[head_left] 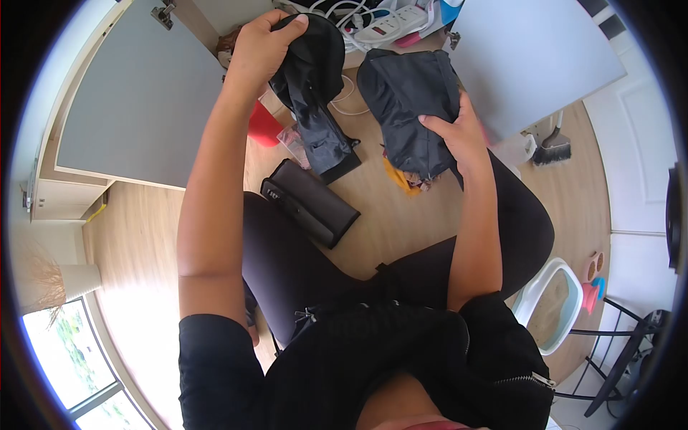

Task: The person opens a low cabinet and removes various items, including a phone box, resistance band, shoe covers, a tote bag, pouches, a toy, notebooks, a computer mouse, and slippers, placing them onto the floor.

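My left hand (266, 46) is raised at the cabinet opening, its fingers closed on the upper edge of a black cloth item (312, 54). That item has a rounded top, and a shiny length of dark fabric hangs below it; its exact kind is unclear. In my right hand (466, 136) is a dark fabric pouch (405, 97), thumb on its face and the other fingers mostly hidden behind it. On the floor between my legs lies a flat black case (309, 203). Yellow and patterned cloth (403, 179) peeks out beneath the pouch.
Two grey cabinet doors (140, 97) (534, 61) stand swung out on either side. Inside are white cables and a power strip (393, 25). A red object (264, 125) sits left of the hanging fabric. To the right are a brush (553, 149) and a sand-filled tray (522, 304).
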Motion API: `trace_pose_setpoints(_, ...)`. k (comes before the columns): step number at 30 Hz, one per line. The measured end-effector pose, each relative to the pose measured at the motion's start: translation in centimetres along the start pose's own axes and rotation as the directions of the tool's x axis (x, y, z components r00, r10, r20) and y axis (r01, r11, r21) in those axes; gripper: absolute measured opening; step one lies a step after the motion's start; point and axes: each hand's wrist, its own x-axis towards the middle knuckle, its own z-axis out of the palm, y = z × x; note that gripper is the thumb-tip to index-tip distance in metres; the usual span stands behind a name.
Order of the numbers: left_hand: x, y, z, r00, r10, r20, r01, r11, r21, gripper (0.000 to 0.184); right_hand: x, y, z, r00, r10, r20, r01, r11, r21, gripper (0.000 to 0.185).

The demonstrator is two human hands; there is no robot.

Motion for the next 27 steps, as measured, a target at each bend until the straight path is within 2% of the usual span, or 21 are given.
trace_pose_setpoints(1, 0.0, 0.5, -0.1, 1.000, 0.000, 0.001, 0.000, 1.000, 0.000, 0.028, 0.0, -0.1, 0.0, 1.000, 0.025, -0.008, -0.026, 0.999, -0.021, 0.049)
trace_pose_setpoints(3, 0.2, 1.4, -0.5, 0.993, 0.070, -0.092, -0.022, 0.894, 0.448, 0.031, 0.2, 0.2, -0.1, 0.998, 0.055, -0.013, -0.056, 0.997, -0.044, 0.044)
trace_pose_setpoints(4, 0.1, 1.4, -0.6, 0.993, 0.068, -0.095, -0.018, 0.894, 0.448, 0.031, 0.5, 0.7, -0.4, 0.998, 0.056, -0.017, -0.055, 0.997, 0.055, 0.038)
trace_pose_setpoints(5, 0.1, 1.4, -0.6, 0.984, 0.131, -0.118, -0.054, 0.862, 0.503, 0.033, 0.9, 1.3, -0.6, 0.998, 0.057, -0.020, -0.053, 0.987, 0.155, 0.031)
trace_pose_setpoints(6, 0.1, 1.4, -0.7, 0.972, 0.193, -0.136, -0.086, 0.826, 0.558, 0.035, 1.1, 2.0, -0.7, 0.998, 0.060, -0.015, -0.057, 0.986, 0.155, 0.031)
trace_pose_setpoints(7, 0.2, 1.3, -0.9, 0.972, 0.190, -0.139, -0.081, 0.825, 0.559, 0.035, 1.2, 2.4, -0.7, 0.998, 0.032, -0.056, -0.025, 0.991, 0.135, 0.027)
trace_pose_setpoints(9, 0.1, 1.2, -1.4, 0.978, 0.146, -0.151, -0.045, 0.848, 0.528, 0.037, 1.4, 3.3, -0.6, 0.996, 0.015, -0.090, -0.005, 0.994, 0.112, 0.024)
trace_pose_setpoints(11, 0.5, 0.3, -2.1, 0.981, 0.136, -0.136, -0.054, 0.874, 0.482, 0.037, 1.4, 3.7, 0.2, 0.972, -0.196, -0.130, 0.157, 0.952, -0.264, 0.024)
trace_pose_setpoints(12, 0.6, -0.2, -2.4, 0.983, 0.139, -0.120, -0.074, 0.898, 0.433, 0.037, 2.1, 5.4, 0.3, 0.882, -0.468, -0.061, 0.396, 0.804, -0.443, 0.024)
trace_pose_setpoints(13, 0.3, 0.0, -2.3, 0.984, 0.132, -0.123, -0.067, 0.899, 0.432, 0.037, 1.1, 5.0, 1.5, 0.913, -0.406, -0.024, 0.372, 0.858, -0.354, 0.027)
trace_pose_setpoints(15, -0.4, 1.2, -1.9, 0.977, 0.173, -0.125, -0.082, 0.845, 0.528, 0.028, -0.1, 5.1, 4.0, 0.921, -0.359, 0.149, 0.388, 0.876, -0.288, 0.042)
trace_pose_setpoints(16, -0.7, 1.5, -1.8, 0.978, 0.170, -0.124, -0.081, 0.846, 0.527, 0.028, -0.4, 6.1, 5.3, 0.923, -0.356, 0.148, 0.385, 0.876, -0.290, 0.042)
trace_pose_setpoints(18, -1.0, 1.9, -1.8, 0.994, 0.045, -0.100, -0.022, 0.976, 0.218, 0.032, -0.8, 8.2, 6.8, 0.936, -0.313, 0.160, 0.350, 0.865, -0.360, 0.053)
trace_pose_setpoints(19, -1.0, 1.9, -2.0, 0.994, 0.043, -0.101, -0.020, 0.976, 0.217, 0.032, -1.1, 8.2, 7.1, 0.941, -0.297, 0.163, 0.338, 0.860, -0.383, 0.056)
trace_pose_setpoints(20, -0.8, 2.0, -2.5, 0.993, 0.005, -0.121, 0.018, 0.981, 0.191, 0.032, -1.1, 7.9, 6.8, 0.971, -0.021, 0.239, 0.088, 0.957, -0.277, 0.058)
trace_pose_setpoints(21, -0.7, 2.0, -3.1, 0.989, -0.034, -0.145, 0.058, 0.984, 0.166, 0.032, -1.0, 7.6, 6.6, 0.908, 0.243, 0.342, -0.185, 0.964, -0.192, 0.059)
trace_pose_setpoints(22, -0.5, 1.5, -3.9, 0.988, -0.037, -0.151, 0.062, 0.984, 0.167, 0.032, -0.4, 8.2, 6.1, 0.915, 0.217, 0.341, -0.195, 0.976, -0.097, 0.049)
trace_pose_setpoints(23, -0.2, 0.8, -4.8, 0.989, -0.043, -0.142, 0.054, 0.996, 0.072, 0.029, 0.0, 7.6, 5.9, 0.957, 0.165, 0.240, -0.154, 0.986, -0.062, 0.038)
trace_pose_setpoints(24, -0.2, 0.0, -5.6, 0.990, -0.049, -0.131, 0.046, 0.999, -0.025, 0.026, 0.8, 6.6, 5.0, 0.977, 0.087, 0.197, -0.072, 0.994, -0.084, 0.033)
trace_pose_setpoints(25, -0.6, -0.7, -6.2, 0.990, -0.054, -0.131, 0.050, 0.998, -0.029, 0.026, 1.4, 4.0, 4.4, 0.988, 0.009, 0.152, 0.008, 0.994, -0.110, 0.029)
trace_pose_setpoints(27, -1.6, -2.1, -7.1, 0.950, -0.225, -0.216, 0.217, 0.974, -0.061, 0.036, 2.8, 0.1, 3.5, 0.951, -0.283, 0.128, 0.311, 0.868, -0.388, 0.022)
